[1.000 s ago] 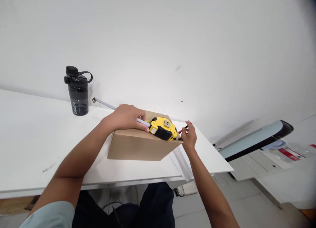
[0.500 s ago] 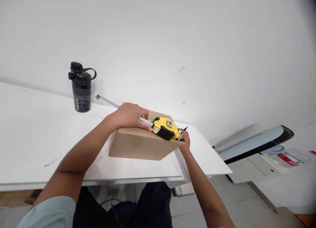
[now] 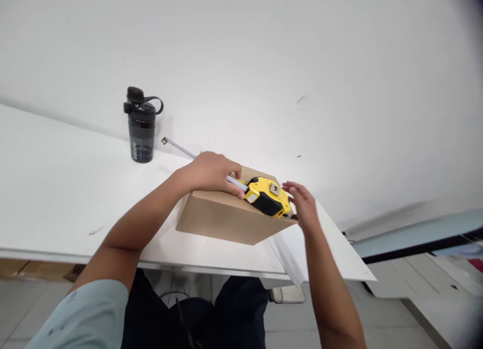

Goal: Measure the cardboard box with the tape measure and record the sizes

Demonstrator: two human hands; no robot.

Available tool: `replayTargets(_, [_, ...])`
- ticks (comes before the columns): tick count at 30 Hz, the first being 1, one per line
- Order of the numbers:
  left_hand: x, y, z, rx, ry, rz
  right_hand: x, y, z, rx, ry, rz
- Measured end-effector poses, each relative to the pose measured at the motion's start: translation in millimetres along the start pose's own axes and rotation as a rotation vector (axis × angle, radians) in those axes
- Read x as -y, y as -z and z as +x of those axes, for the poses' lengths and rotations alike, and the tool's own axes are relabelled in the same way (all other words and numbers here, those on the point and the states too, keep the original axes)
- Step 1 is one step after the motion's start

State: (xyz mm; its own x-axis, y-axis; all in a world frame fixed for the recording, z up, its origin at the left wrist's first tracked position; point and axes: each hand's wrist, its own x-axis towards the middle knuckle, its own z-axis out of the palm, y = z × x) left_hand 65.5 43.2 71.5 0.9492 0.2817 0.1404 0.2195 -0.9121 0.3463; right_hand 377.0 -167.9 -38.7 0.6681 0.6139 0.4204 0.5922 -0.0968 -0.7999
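1. Standing on the table (image 3: 75, 188): a brown box (image 3: 226, 218), with a yellow and black tape measure (image 3: 268, 197) lying on top towards its right end, metal clip facing up.
2. Done, judging by what shows: strip (image 3: 183, 150) drawn out of the tape measure, run leftward over the top of the box and poking past its far left corner, with the metal hook (image 3: 164, 140) near the bottle (image 3: 142, 132) but apart from it.
3. Laid over the box's top, left of the tape measure: the left hand (image 3: 213, 172), fingers curled over the strip and apparently pinning it, thumb showing on the near side.
4. Raised just beside the box's right end, close to the tape measure: the right hand (image 3: 306, 205), fingers loosely parted, with nothing seen between them; cannot tell whether touching the tape measure.
5. Left undone, as far as can be judged: strip not wound back in, tape measure not lifted off the box. Cannot make out any figure on the strip, nor how close to finished.
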Motion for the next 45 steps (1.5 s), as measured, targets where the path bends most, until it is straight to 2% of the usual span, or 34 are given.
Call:
replayTargets(1, [0,-0.7,1,0.001,-0.005,0.004,17,8,-2,0.045,-0.015,0.016])
replayTargets(2, [0,-1.5,2,0.002,-0.01,0.01,34,15,-4,0.151,-0.029,0.012])
replayTargets(4, [0,-3.1,3,0.0,-0.017,0.019,66,25,-10,0.339,-0.03,-0.128])
replayTargets(7, [1,-5.2,4,-0.024,-0.016,0.018,97,27,-16,0.479,-0.009,-0.263])
replayTargets(11, [2,-6.1,3,-0.036,-0.024,0.015,109,19,-21,0.542,0.027,-0.257])
replayTargets(13, [0,-5.6,3,-0.058,-0.024,0.046,113,15,-25,0.559,-0.04,-0.206])
replayTargets(16, [-2,-5.1,3,-0.152,-0.059,0.157,122,14,-32,0.58,-0.192,-0.114])
replayTargets(18, [-4,-5.7,3,-0.214,-0.105,0.223,127,14,-38,0.491,-0.208,-0.103])
replayTargets(21, [-4,-8.2,3,-0.264,-0.163,0.259,129,10,-52,0.314,-0.142,-0.035])
replayTargets(26, [-4,-12.6,4,-0.294,-0.228,0.278,128,-10,-87,0.003,0.062,0.199])
replayTargets(29, [-6,-14.3,3,-0.318,-0.24,0.293,129,-14,-90,-0.21,0.192,0.277])
replayTargets(32, [-9,-16.6,0,-0.368,-0.245,0.296,126,-5,-63,-0.354,0.277,0.372])
replayTargets(35, [-11,-18.0,-3,-0.421,-0.227,0.294,112,4,-17,-0.471,0.289,0.444])
replayTargets(39, [-8,-14.2,-4,-0.427,-0.082,0.252,83,5,34,-0.705,0.212,0.541])
replayTargets(42, [-1,-8.8,-1,-0.379,0.014,0.135,65,-5,48,-0.741,0.142,0.582])
replayTargets(45, [4,-5.2,4,-0.267,0.075,0.055,52,-15,45,-0.719,0.115,0.555])
